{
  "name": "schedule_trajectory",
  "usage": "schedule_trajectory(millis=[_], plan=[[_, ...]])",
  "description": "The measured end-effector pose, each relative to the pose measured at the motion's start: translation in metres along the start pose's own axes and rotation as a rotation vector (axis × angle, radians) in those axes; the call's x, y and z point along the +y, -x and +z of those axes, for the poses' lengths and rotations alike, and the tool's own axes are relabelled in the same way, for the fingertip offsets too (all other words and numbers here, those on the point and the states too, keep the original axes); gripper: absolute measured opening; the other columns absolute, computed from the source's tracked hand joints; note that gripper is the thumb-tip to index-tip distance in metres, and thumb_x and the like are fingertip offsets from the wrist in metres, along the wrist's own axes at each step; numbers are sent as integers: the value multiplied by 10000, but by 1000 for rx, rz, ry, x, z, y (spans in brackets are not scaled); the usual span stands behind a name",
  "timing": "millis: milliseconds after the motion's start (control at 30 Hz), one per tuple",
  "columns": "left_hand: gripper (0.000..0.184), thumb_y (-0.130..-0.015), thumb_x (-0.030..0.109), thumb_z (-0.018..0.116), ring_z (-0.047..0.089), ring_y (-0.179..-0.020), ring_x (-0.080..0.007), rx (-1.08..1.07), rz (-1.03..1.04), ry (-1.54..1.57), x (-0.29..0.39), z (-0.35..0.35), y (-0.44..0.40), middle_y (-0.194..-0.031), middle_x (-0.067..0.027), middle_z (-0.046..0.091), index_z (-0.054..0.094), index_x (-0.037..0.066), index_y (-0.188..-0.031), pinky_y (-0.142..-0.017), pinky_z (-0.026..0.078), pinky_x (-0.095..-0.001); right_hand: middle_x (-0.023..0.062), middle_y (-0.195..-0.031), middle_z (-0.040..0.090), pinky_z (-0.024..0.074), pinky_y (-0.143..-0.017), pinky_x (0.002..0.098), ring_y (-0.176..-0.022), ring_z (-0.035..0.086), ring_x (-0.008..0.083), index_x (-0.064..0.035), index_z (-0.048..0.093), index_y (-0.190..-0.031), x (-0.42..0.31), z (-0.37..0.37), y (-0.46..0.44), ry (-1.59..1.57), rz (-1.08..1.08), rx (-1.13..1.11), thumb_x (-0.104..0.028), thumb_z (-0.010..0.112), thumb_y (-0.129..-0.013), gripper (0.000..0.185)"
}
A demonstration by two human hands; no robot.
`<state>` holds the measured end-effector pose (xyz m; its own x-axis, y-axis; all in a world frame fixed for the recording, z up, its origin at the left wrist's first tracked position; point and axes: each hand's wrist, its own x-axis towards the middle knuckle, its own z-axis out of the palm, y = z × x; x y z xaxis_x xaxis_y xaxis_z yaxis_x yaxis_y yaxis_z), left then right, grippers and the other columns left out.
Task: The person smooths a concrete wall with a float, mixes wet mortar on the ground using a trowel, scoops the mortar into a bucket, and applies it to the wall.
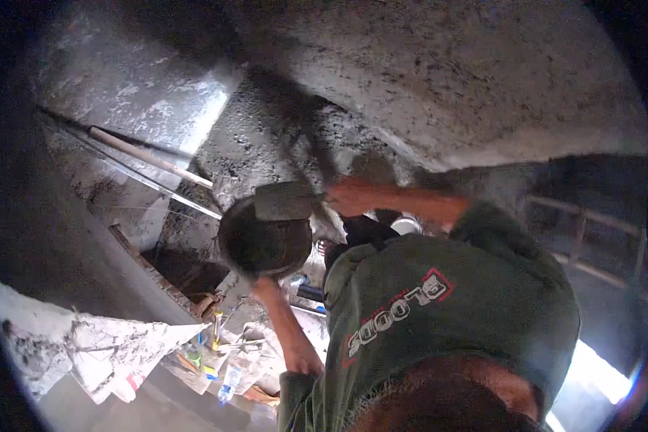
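My right hand [344, 199] is closed at the end of a flat, rectangular plastering trowel [284, 200]. Any handle is hidden in the dim light. The trowel lies across the upper rim of a dark round bucket [259, 241], whose contents are in shadow. At the bucket's lower edge, my left hand [265, 288] grips the rim; its fingers are partly hidden. Rough, grey, wet-looking mortar [248, 137] covers the surface just beyond the bucket.
A wooden pole [147, 155] and a thin metal bar [158, 186] lie to the left. A plastic bottle [230, 381] and scattered litter lie below, beside torn white sheeting [97, 342]. A big rough slab [497, 79] fills the upper right. A rail frame [583, 237] stands at right.
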<state>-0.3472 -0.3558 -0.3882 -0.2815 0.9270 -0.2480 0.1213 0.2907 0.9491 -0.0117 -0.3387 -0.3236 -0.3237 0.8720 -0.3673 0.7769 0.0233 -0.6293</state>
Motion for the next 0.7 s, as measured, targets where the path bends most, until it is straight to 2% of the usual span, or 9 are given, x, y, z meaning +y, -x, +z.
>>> schedule_trajectory(millis=[67, 100, 133, 167, 233, 333, 400, 567, 700], plan=[[385, -651, 69, 553, 561, -825, -242, -156, 76, -117, 27, 17, 7, -969, -122, 571, 549, 15, -1032, -732, 470, -363, 169, -698, 581, 476, -562, 451, -674, 596, 302, -9, 567, -856, -60, -33, 0, 429, 2, 44, -177, 575, -665, 254], [440, -643, 44, 539, 544, -858, -243, -83, -161, 129, 83, 49, 26, -1017, -129, 545, 512, -11, -1078, -759, 464, -357, 171, -695, 579, 483, -575, 453, -683, 595, 312, -10, 584, -826, -60, -24, -16, 508, -19, 83, -168, 573, -660, 230], [468, -643, 7, 517, 536, -870, -233, -197, -221, 399, 44, 48, 11, -1040, -143, 539, 487, -52, -1107, -774, 461, -354, 173, -691, 576, 490, -587, 455, -693, 594, 323, -11, 601, -796, -57, -14, -27, 587, -43, 117, -159, 570, -655, 207], [505, -640, -22, 484, 523, -875, -230, -208, -141, 289, 81, 60, 26, -1067, -135, 525, 459, -56, -1143, -787, 451, -348, 173, -691, 576, 490, -587, 455, -693, 594, 323, -11, 601, -796, -62, -9, -25, 589, -41, 112, -159, 570, -655, 207], [564, -629, -53, 447, 519, -888, -221, -296, -44, 366, 62, 69, 18, -1093, -126, 526, 439, -46, -1193, -809, 432, -331, 178, -728, 584, 503, -591, 448, -719, 598, 336, -2, 610, -752, -74, -2, -18, 680, -120, 205, -135, 555, -671, 165], [536, -640, -78, 448, 505, -902, -187, -425, 115, 450, 44, 76, 12, -1074, -118, 535, 448, -52, -1175, -791, 410, -289, 176, -776, 593, 507, -619, 427, -770, 603, 327, 7, 608, -755, -100, -19, 21, 701, 63, 13, -127, 546, -680, 166], [503, -645, -64, 456, 506, -891, -185, -435, 125, 396, 70, 71, 21, -1046, -114, 547, 465, -58, -1147, -788, 410, -289, 178, -809, 598, 505, -659, 416, -814, 599, 325, 17, 604, -785, -112, -38, 52, 660, 188, 23, -110, 545, -679, 176], [371, -645, -1, 486, 550, -870, -303, -409, 232, 74, 73, 69, 35, -942, -204, 590, 529, -79, -1005, -807, 407, -335, 176, -749, 599, 513, -602, 442, -714, 613, 331, 0, 612, -734, -55, -18, 79, 883, 30, 273, -130, 571, -662, 154], [414, -633, -6, 493, 553, -928, -317, -339, 438, -17, 71, 90, 46, -973, -220, 584, 520, -69, -1041, -832, 397, -333, 207, -758, 582, 495, -624, 446, -730, 595, 369, 27, 575, -824, -52, 16, 68, 570, 201, -37, -174, 561, -707, 233]])
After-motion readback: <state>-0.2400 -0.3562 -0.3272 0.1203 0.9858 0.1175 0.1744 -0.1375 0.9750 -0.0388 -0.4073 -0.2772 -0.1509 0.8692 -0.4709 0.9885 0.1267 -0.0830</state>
